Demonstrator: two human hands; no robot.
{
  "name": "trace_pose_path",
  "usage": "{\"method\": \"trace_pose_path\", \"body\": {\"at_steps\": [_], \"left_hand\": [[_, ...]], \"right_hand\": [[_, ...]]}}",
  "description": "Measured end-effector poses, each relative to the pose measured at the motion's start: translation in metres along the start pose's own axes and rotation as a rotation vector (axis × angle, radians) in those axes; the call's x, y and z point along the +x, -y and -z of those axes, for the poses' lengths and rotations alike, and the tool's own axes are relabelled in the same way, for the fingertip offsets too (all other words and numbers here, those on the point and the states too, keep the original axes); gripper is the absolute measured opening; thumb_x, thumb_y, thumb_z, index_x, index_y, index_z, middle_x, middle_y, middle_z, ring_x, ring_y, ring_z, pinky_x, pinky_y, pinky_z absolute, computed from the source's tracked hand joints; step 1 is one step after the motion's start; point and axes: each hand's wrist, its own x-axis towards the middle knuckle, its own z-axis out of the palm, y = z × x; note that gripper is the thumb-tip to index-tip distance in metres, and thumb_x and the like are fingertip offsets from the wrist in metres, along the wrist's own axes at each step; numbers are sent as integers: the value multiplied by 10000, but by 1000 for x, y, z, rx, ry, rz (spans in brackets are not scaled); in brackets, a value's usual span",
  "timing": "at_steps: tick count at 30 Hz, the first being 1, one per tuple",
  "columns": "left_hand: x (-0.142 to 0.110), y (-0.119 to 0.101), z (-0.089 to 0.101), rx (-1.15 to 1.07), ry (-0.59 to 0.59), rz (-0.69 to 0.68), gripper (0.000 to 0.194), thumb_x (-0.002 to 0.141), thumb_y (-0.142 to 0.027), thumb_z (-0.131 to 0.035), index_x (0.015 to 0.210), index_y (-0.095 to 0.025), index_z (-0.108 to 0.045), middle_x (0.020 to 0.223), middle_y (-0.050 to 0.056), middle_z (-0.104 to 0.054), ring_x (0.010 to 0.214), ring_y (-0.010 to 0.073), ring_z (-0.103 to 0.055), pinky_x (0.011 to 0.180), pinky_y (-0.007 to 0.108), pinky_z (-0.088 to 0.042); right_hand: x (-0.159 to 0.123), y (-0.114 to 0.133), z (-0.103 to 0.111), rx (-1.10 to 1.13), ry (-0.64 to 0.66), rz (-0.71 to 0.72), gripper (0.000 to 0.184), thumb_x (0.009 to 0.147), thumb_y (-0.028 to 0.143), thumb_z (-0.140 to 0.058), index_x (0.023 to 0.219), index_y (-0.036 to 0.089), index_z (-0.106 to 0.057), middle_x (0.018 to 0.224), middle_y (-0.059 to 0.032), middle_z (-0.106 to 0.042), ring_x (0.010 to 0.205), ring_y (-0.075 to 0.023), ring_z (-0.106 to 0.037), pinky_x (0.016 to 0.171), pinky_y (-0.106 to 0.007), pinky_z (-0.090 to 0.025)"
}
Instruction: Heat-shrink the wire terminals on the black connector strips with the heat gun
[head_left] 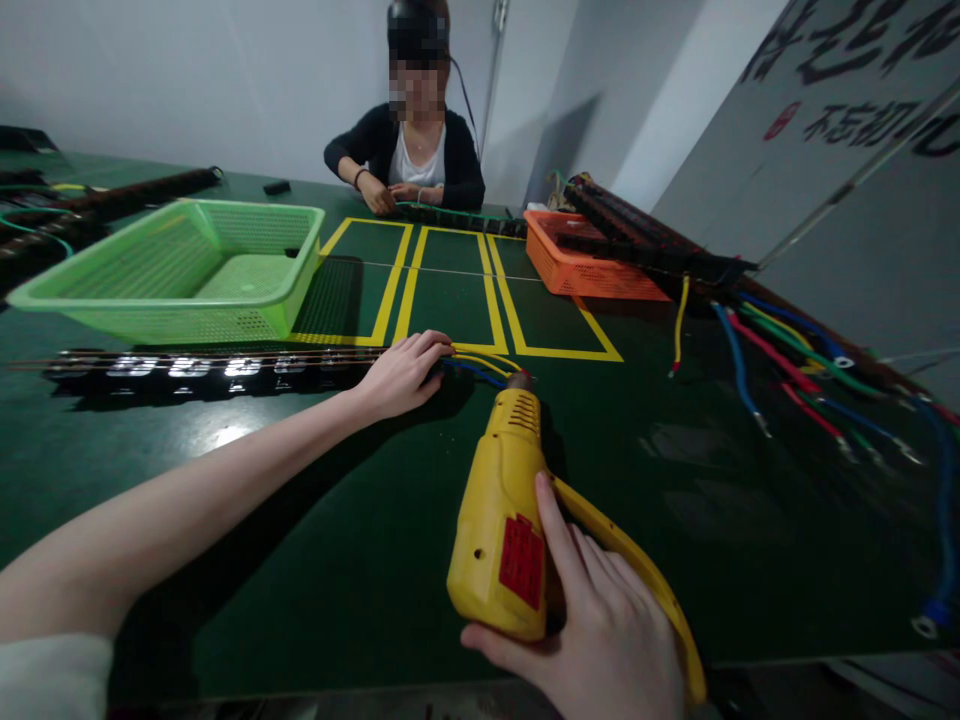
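Note:
My right hand [600, 620] is wrapped round a yellow heat gun [495, 520] with a red label on its body. The gun's nozzle points away from me, at the ends of yellow and blue wires [484, 362]. Those wires come out of a long, shiny black wrapped bundle [217, 372] that lies across the table to the left. My left hand [405, 375] is closed over the bundle's right end, where the wires emerge. Its fingertips bend down and hide part of the bundle. The nozzle overlaps the wire tips, and whether they touch I cannot tell.
A light green basket [187, 310] stands beyond the bundle, left of yellow tape outlines [450, 345]. At the right, an orange basket [585, 275] bears dark bundles [637, 240] with coloured lugged cables [795, 370]. More bundles [142, 195] lie far left. A co-worker [420, 150] sits opposite, handling another bundle.

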Motion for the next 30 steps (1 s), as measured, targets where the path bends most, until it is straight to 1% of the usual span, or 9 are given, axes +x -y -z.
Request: {"method": "trace_pose_path", "body": {"at_steps": [5, 9, 12, 16, 19, 22, 24, 26, 30], "left_hand": [[0, -1, 0, 2, -5, 8, 322, 850, -210, -465, 1163, -138, -489, 1214, 114, -505, 1090, 243, -513, 932, 398, -458], [1, -1, -1, 1, -9, 14, 319, 850, -218, -462, 1157, -139, -495, 1206, 114, -513, 1072, 241, -522, 921, 401, -464], [1, -1, -1, 11, -11, 13, 311, 859, -231, -455, 1151, -135, -499, 1204, 114, -515, 1069, 240, -524, 921, 396, -464], [1, -1, -2, 18, -17, 6, 309, 854, -232, -464, 1145, -132, -501, 1198, 110, -518, 1067, 239, -523, 930, 388, -459], [1, -1, -2, 19, -15, 8, 314, 845, -222, -470, 1146, -138, -501, 1196, 107, -520, 1054, 238, -526, 925, 387, -459], [1, -1, -2, 10, -11, 12, 335, 829, -209, -482, 1158, -148, -495, 1203, 109, -516, 1052, 240, -524, 921, 392, -457], [2, 0, -2, -4, -7, 11, 341, 827, -210, -482, 1164, -153, -491, 1201, 111, -516, 1055, 238, -525, 921, 392, -454], [2, 1, -2, -20, 5, 9, 340, 833, -231, -485, 1165, -158, -487, 1198, 112, -517, 1056, 237, -527, 921, 390, -453], [2, 2, -1, -27, 20, 6, 353, 838, -289, -504, 1168, -163, -479, 1210, 113, -511, 1062, 244, -530, 919, 391, -452]], "right_hand": [[-3, 1, 3, -32, 37, -56, 1092, 675, 866, -396, 1480, 168, -154, 1026, -75, -651, 845, -252, -617, 709, -368, -464], [-2, 5, 0, -31, 6, -57, 1077, 689, 862, -375, 1472, 148, -184, 1029, -102, -646, 860, -252, -613, 741, -370, -467], [0, 10, -6, -31, -27, -51, 1109, 664, 872, -397, 1466, 131, -203, 1010, -119, -645, 831, -262, -610, 714, -377, -471], [7, 21, -11, -7, -38, -42, 1108, 678, 862, -397, 1472, 121, -178, 989, -117, -639, 837, -263, -607, 720, -386, -470], [15, 33, -13, 14, -16, -34, 1132, 669, 862, -414, 1473, 105, -161, 936, -101, -631, 798, -246, -596, 707, -380, -461], [23, 46, -16, 32, -27, -20, 1147, 660, 860, -432, 1468, 91, -168, 907, -96, -622, 788, -242, -588, 720, -383, -454], [27, 53, -21, 37, -52, -4, 1180, 633, 862, -467, 1468, 84, -164, 897, -95, -619, 785, -244, -583, 720, -386, -452], [29, 59, -27, 44, -88, 12, 1237, 577, 867, -520, 1466, 81, -173, 880, -91, -614, 764, -243, -575, 705, -391, -451], [30, 63, -35, 70, -117, 17, 1303, 480, 881, -570, 1462, 103, -209, 876, -81, -603, 765, -247, -571, 715, -406, -450]]}}
